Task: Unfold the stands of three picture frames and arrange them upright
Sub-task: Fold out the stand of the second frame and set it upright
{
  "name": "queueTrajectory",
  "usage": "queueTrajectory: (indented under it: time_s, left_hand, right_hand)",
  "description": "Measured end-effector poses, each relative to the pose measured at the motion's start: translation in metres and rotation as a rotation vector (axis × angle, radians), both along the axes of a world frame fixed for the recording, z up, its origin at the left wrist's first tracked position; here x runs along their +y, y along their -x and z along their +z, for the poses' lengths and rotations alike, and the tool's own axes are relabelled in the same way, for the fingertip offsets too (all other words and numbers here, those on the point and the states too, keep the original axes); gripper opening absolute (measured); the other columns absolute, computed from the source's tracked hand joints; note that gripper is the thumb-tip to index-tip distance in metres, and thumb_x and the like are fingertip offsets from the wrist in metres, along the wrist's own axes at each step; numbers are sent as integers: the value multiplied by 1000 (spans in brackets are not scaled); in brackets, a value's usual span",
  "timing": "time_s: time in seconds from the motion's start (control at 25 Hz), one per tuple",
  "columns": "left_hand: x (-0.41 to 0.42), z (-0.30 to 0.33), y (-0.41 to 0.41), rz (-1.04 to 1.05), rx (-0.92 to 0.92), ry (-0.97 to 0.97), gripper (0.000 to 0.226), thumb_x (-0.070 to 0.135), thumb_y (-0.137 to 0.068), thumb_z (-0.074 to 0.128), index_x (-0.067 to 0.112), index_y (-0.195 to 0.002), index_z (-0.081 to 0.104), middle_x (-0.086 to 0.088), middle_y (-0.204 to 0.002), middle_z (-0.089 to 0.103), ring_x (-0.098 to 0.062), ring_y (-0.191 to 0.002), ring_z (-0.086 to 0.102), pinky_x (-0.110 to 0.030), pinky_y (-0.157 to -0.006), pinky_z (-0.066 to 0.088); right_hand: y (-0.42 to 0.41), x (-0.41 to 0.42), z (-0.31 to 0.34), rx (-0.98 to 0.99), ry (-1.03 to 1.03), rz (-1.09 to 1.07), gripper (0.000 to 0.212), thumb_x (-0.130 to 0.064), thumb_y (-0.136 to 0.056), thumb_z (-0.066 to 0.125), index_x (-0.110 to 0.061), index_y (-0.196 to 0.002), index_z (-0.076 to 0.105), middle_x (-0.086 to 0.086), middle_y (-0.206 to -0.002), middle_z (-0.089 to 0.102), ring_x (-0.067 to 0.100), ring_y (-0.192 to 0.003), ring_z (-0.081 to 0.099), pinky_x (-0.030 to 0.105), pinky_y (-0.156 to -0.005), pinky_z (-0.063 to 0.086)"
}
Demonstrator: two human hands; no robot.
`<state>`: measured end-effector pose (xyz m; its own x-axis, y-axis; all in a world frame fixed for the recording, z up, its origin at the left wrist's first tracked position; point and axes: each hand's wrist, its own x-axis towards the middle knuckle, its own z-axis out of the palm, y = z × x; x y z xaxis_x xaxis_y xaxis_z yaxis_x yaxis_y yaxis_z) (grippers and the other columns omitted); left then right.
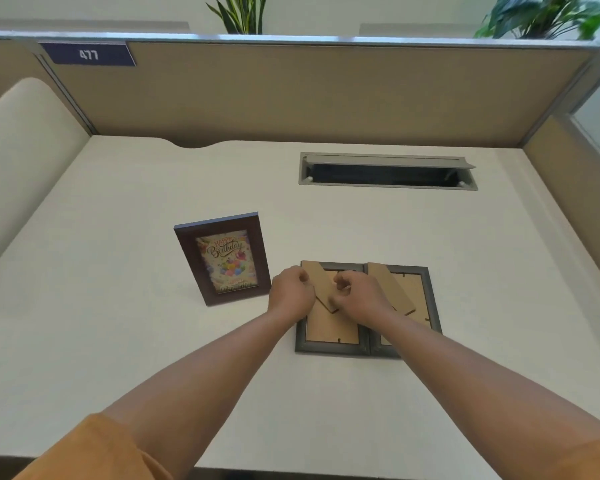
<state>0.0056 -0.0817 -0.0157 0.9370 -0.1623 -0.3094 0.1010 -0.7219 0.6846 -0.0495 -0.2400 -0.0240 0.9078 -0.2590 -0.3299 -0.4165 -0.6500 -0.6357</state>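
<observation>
One brown frame [222, 258] upright on the desk [118, 341]; two grey frames [329, 337] face down beside it, left hand [291, 294] and right hand [359, 296] apparently pinching one cardboard stand [321, 285].

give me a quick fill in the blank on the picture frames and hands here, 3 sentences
1. The brown frame with the birthday card stands ____ on the desk.
2. The two grey frames lie face ____, side by side.
3. The left hand and right hand are both at the cardboard stand of the ____ grey frame.

Missing words: upright; down; left
</observation>
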Motion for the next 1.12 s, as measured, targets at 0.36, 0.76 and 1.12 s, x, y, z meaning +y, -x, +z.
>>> queueTrajectory:
  time_s: [0.36, 0.76, 1.12]
  left_hand:
    - [-13, 2, 0, 461, 350, 325, 20, -1, -80, 65, 13, -92, 59, -10, -99, 65, -25, -89, 65, -38, -75, 61]
    - [-13, 7, 1, 272, 436, 489, 9, 23, -102, 57, 15, -103, 54, -19, -108, 73, -30, -87, 73, -41, -75, 61]
    - [-10, 36, -21, 214, 246, 320, 9, 29, -103, 54, 21, -99, 53, -11, -102, 69, -31, -81, 76, -50, -75, 65]
  right_hand:
    - [-5, 6, -1, 82, -52, -3, 65, -26, -76, 84, -23, -137, 59, -8, -118, 65, 15, -104, 62, 34, -91, 53]
    - [6, 1, 6, -51, -170, 22, 33, -29, -81, 70, -33, -110, 57, -10, -94, 70, 18, -83, 68, 35, -71, 55]
    - [22, -43, 4, -252, 437, 423, 70, 11, -87, 55, -19, -150, 47, 3, -150, 55, 29, -142, 41, 46, -117, 32]
